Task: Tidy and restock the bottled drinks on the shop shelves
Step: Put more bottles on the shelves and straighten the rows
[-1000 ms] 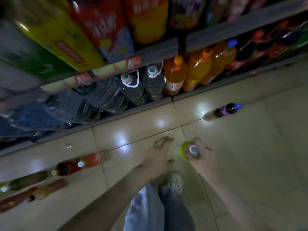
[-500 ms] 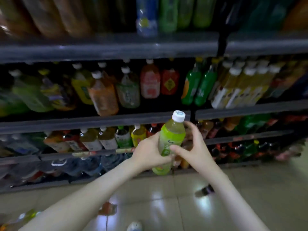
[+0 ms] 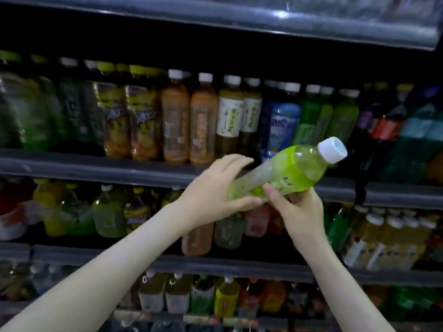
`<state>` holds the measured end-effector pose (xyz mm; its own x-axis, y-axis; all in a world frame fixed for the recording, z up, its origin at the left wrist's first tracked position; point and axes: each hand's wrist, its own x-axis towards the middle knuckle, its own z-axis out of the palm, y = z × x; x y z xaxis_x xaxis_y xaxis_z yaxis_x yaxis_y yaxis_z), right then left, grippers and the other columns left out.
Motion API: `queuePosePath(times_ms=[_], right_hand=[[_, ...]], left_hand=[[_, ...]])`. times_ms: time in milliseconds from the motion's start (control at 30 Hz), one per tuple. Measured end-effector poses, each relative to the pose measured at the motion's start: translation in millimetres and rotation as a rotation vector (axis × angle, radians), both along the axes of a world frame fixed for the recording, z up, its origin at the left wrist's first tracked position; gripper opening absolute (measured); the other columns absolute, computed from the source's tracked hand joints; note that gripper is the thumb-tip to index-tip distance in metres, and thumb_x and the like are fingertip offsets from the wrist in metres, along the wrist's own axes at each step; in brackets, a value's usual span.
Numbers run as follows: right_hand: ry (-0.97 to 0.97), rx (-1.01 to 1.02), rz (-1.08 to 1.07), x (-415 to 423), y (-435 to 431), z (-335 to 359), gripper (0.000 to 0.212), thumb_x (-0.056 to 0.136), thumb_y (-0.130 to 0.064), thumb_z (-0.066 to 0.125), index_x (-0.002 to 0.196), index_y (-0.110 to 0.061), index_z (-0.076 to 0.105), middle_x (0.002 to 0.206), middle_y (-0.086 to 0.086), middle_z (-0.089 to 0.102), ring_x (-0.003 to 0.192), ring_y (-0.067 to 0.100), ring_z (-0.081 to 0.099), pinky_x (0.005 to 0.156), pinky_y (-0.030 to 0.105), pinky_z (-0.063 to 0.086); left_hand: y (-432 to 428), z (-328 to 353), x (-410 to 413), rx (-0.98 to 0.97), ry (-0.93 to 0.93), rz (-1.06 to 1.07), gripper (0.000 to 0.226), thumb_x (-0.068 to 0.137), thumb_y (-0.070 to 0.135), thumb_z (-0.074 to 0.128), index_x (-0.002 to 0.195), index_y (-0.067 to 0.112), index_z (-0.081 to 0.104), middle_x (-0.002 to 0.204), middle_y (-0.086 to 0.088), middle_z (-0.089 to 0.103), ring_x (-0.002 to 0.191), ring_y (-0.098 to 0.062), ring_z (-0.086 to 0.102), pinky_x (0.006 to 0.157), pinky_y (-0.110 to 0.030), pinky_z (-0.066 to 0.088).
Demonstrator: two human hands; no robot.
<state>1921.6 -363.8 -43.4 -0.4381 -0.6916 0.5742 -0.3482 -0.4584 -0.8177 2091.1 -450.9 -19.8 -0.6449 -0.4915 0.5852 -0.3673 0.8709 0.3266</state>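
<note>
Leaning green bottle (image 3: 287, 173), white cap (image 3: 332, 149) (tilted right)

One held bottle (image 3: 287, 173) was gripped by two hands, left hand (image 3: 211, 195) and right hand (image 3: 299, 216). Above and left of it stood two orange bottles (image 3: 175, 121), two white-labelled tea bottles (image 3: 229, 116) and two yellow-labelled bottles (image 3: 112, 116); directly above it, one blue-labelled bottle (image 3: 282, 125) and three green white-capped bottles (image 3: 309, 116). Bottles below it were too blurred to count.
</note>
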Motion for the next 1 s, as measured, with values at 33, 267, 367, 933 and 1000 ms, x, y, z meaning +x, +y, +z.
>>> queuePosePath(times_ms=[33,267,367,933,1000], right_hand=[[-0.016,-0.044,-0.021,5,-11,9,0.038,0.066,-0.041,0.077,0.095,-0.019,0.067,0.089,-0.014,0.074,0.086,0.004,0.069,0.073,0.015,0.05],[-0.036,-0.057,-0.082,23,-73,41,0.036,0.07,-0.039,0.081,0.1,-0.026,0.066,0.096,-0.015,0.073,0.093,0.005,0.068,0.089,0.041,0.055],[-0.023,-0.024,-0.061,40,-93,51,0.04,0.063,-0.05,0.079,0.096,-0.029,0.068,0.095,-0.016,0.073,0.092,0.003,0.068,0.086,0.043,0.056],[0.129,0.116,0.305,157,-139,60,0.024,0.063,-0.031,0.084,0.084,-0.036,0.074,0.081,-0.021,0.073,0.075,-0.006,0.068,0.057,0.006,0.047],[0.122,0.147,0.364,170,-143,55,0.022,0.064,-0.032,0.085,0.081,-0.042,0.074,0.081,-0.022,0.073,0.076,-0.005,0.068,0.059,0.008,0.049]], left_hand=[[-13,4,10,-0.036,0.089,0.066,0.07,0.086,0.064,0.051,0.142,0.025,0.038,0.147,0.004,0.036,0.135,-0.009,0.028,0.108,-0.027,0.028],[-107,9,72,-0.078,0.28,0.642,0.073,0.089,0.038,0.061,0.15,0.019,0.024,0.154,-0.022,0.01,0.141,-0.038,0.01,0.114,-0.055,0.02],[-127,8,84,-0.071,0.191,0.672,0.075,0.089,0.042,0.058,0.151,0.023,0.021,0.156,-0.015,-0.002,0.141,-0.033,-0.002,0.114,-0.055,0.018],[-83,13,140,0.34,0.32,0.157,0.054,0.075,0.054,0.067,0.123,0.041,0.045,0.115,0.025,0.06,0.106,0.007,0.056,0.088,-0.03,0.053],[-79,10,158,0.358,0.293,0.217,0.057,0.073,0.061,0.067,0.122,0.043,0.045,0.114,0.026,0.061,0.104,0.008,0.057,0.087,-0.03,0.054]])
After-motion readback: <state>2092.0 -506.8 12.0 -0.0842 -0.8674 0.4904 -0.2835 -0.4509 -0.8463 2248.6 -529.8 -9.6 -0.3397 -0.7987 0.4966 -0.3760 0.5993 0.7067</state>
